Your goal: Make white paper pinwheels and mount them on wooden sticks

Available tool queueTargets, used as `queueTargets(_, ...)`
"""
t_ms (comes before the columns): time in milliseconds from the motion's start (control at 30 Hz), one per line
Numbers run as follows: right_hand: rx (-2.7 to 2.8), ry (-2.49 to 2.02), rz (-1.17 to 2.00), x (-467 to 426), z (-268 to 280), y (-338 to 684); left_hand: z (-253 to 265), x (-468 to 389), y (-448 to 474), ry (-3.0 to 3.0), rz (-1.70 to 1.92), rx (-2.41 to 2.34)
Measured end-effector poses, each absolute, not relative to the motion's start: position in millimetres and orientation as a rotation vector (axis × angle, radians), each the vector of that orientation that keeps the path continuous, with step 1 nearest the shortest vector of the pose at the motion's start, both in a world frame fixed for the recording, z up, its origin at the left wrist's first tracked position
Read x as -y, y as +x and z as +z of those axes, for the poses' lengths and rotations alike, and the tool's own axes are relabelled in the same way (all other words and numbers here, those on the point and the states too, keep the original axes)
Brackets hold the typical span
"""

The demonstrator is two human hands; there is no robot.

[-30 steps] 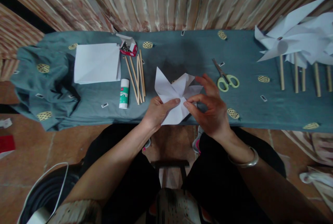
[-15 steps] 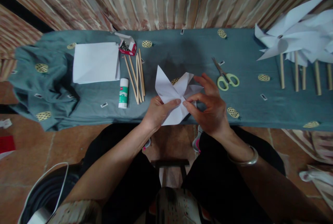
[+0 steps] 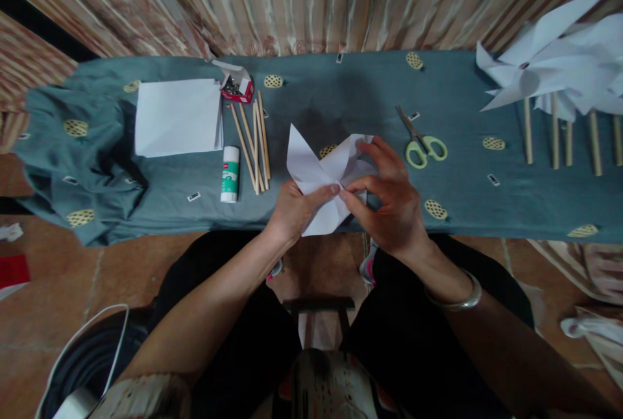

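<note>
A white paper pinwheel [image 3: 327,213] is held over the front edge of the cloth-covered table, its folded blades standing up around the middle. My left hand [image 3: 292,210] grips it from the left, thumb pressed near the centre and the other fingers hidden underneath. On the right, my right hand [image 3: 389,202] pinches at the centre with thumb and index finger, while its other fingers reach against the upper right blade. Whether something small sits between those fingertips I cannot make out.
Left of the hands are wooden sticks [image 3: 256,146], a glue stick [image 3: 230,174], white paper sheets [image 3: 178,117] and a red box [image 3: 238,91] of small metal pins. Green-handled scissors [image 3: 425,149] lie to the right. Finished pinwheels [image 3: 545,69] on sticks stand far right.
The upper right blade has shifted right and now touches the fingers of my right hand. My left hand keeps its hold, and both hands stay at the pinwheel's centre.
</note>
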State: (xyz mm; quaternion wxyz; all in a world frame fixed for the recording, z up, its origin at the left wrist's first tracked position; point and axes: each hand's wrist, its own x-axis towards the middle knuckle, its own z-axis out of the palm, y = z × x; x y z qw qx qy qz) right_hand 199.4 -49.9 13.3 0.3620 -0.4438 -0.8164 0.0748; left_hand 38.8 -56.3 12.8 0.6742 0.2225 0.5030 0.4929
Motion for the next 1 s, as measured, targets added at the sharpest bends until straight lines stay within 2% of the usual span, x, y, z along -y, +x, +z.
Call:
queueTargets(200,1.952,-1.136,0.318,53,33,207,18,52,33,0.435,1.117,-1.159)
queueTargets(433,1.843,-1.264,0.377,47,25,215,23,50,35,0.362,1.109,-1.11)
queueTargets(767,2.131,-1.037,-0.123,41,28,208,19,52,41,0.406,1.139,-1.078)
queueTargets(1000,2.225,-0.964,-0.22,44,21,204,17,51,41,0.414,1.149,-1.076)
